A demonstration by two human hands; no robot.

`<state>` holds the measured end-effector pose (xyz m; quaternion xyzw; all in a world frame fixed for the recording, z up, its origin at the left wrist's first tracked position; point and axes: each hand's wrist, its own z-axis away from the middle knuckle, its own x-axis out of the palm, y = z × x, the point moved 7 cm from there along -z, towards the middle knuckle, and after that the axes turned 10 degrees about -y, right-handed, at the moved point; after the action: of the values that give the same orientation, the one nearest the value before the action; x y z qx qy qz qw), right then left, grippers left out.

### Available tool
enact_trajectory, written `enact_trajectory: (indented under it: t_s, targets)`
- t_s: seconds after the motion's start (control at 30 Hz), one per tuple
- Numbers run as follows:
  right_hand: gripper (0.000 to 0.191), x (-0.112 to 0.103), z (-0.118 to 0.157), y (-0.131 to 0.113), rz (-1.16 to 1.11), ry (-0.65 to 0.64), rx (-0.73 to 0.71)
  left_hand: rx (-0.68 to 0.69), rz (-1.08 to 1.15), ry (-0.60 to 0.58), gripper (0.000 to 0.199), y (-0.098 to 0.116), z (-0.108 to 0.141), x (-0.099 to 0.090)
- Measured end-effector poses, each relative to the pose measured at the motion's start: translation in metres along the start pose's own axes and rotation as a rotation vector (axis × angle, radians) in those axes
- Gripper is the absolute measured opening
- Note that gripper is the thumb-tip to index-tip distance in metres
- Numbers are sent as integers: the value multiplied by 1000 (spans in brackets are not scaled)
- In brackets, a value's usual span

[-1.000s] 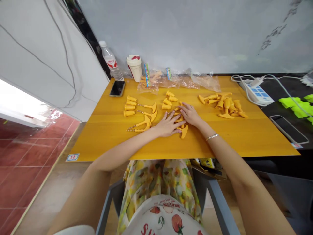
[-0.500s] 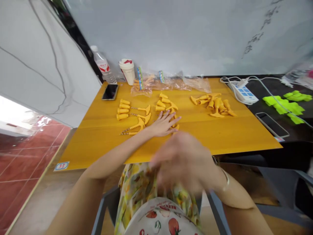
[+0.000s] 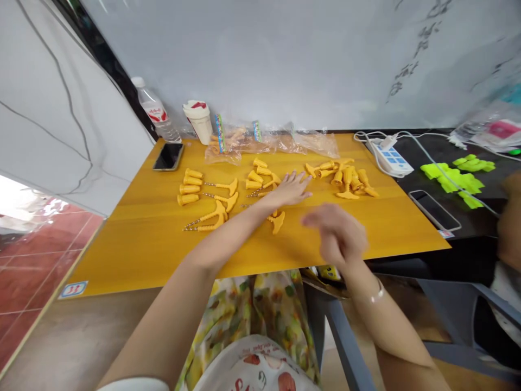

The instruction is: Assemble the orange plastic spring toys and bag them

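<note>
My left hand reaches over the middle of the yellow table with its fingers spread. It holds nothing and lies between a middle group of yellow T-handled corkscrews and a heaped pile of yellow corkscrew parts. My left forearm hides some of the middle group. Closer to the table's front edge, my right hand is in the air, blurred; its thumb is apart from the fingers and nothing shows in it. At left, several corkscrews with metal spirals lie beside a column of yellow sleeves.
Along the back stand a water bottle and a white cup, with clear plastic bags beside them. A phone lies at left. To the right are a power strip, another phone, lime-green pieces and another person's arm.
My left hand has moved right, off the middle corkscrews toward the pile. My right hand has come up and right from over my lap to above the table. The camera view has shifted.
</note>
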<state>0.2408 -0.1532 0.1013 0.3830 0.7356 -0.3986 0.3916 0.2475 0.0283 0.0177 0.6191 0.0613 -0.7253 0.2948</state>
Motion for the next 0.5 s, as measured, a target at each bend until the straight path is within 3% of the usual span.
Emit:
enact_trajectory:
  t_s: [0.07,0.1,0.17,0.23,0.3,0.37,0.5]
  targets:
    - [43,2,-37,74,-46,157,141,-6,-24,13,64,-2,1,-1]
    - [48,7,-54,109,-4,153,182,-5,-40,23,63,-4,6,-2]
    - [57,24,-78,174,156,17,316,1,-65,46,63,-8,23,-4]
    - [63,41,-91,223,350,-168,416,18,-64,70,62,-11,47,-6]
    - [62,55,-99,251,474,-327,453,36,-46,102,63,-15,75,-9]
    - [56,65,-106,262,510,-425,472,37,-24,124,64,-22,103,-10]
    - [46,77,-115,245,506,-459,432,-4,17,148,66,-42,145,-10]
